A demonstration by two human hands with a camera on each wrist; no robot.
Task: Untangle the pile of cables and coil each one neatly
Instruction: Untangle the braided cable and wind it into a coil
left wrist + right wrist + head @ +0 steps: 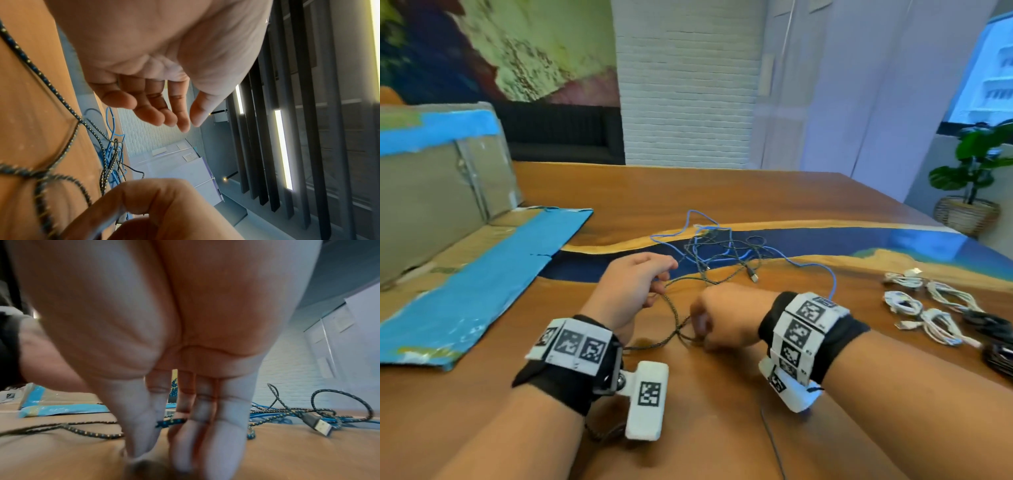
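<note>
Cables lie in a loose tangle (717,248) on the wooden surface (722,428), where a thin blue cable (810,264) and a dark braided cable (674,310) cross over a blue resin strip. The braided cable runs from the tangle toward the person and loops between both hands; its USB plug (753,274) rests at the near edge of the tangle. The left hand (635,286) hovers beside that loop with fingers relaxed and slightly bent; the left wrist view shows its palm empty, thumb and fingers apart. The right hand (726,322) reaches down to the surface, fingertips bunched; in the right wrist view the braided cable passes between thumb and fingers, but whether they pinch it I cannot tell. Well to the right lie several coiled white cables (924,305), with dark coiled ones (993,329) just beyond them. On the left a flattened cardboard sheet with blue tape (465,284) covers part of the surface
</note>
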